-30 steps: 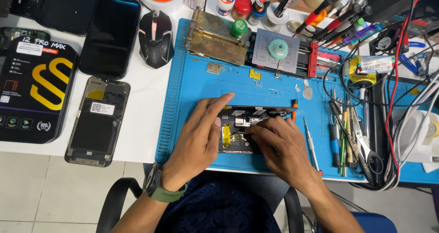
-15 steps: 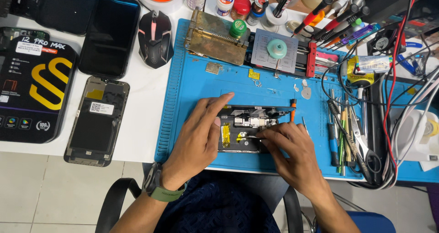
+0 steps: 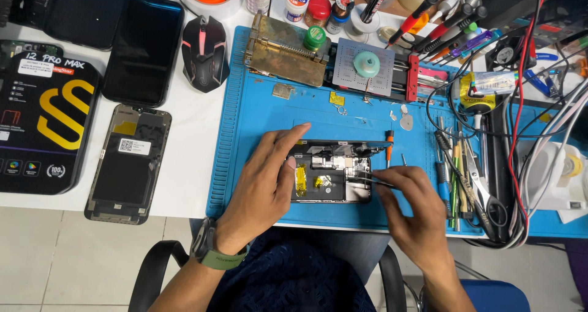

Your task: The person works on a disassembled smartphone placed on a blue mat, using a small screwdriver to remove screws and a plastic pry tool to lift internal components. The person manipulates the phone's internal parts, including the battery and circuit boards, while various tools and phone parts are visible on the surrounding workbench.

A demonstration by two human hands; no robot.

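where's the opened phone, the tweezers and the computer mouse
opened phone [image 3: 334, 180], head view, on the exposed inner parts near its middle
tweezers [image 3: 367, 176], head view, on the thin metal tips over the phone, held by the right hand [image 3: 410, 208]
computer mouse [image 3: 204, 52], head view, on its black top shell

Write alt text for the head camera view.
A person's left hand steadies an opened smartphone on a blue repair mat while the right hand works tweezers inside it. A detached phone screen, a black mouse and hand tools lie around.
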